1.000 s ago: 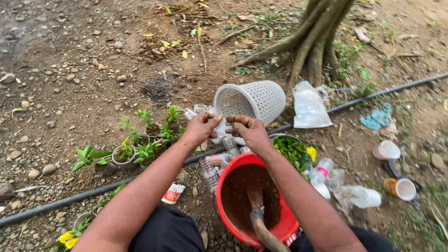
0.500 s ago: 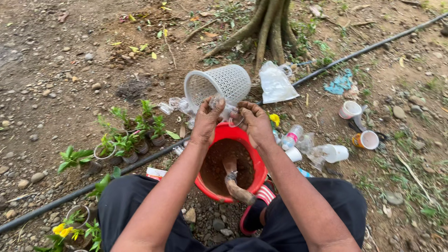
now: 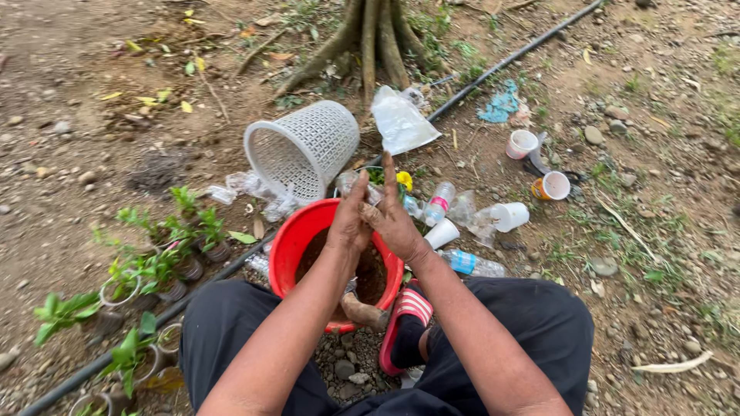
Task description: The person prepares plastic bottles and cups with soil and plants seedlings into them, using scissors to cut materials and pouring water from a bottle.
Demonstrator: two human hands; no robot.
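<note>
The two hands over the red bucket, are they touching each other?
Touching. The head view shows the left hand and right hand pressed palm to palm above the red bucket of soil, no gap between them.

The bucket [image 3: 308, 235] sits on the ground between the knees, with the tipped basket [image 3: 302, 148] behind it, potted seedlings [image 3: 158, 258] to its left, and bottles and cups [image 3: 493, 216] to its right.

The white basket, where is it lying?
In the head view the white basket lies tipped on its side on the dirt, just beyond the red bucket, near the tree roots.
</note>
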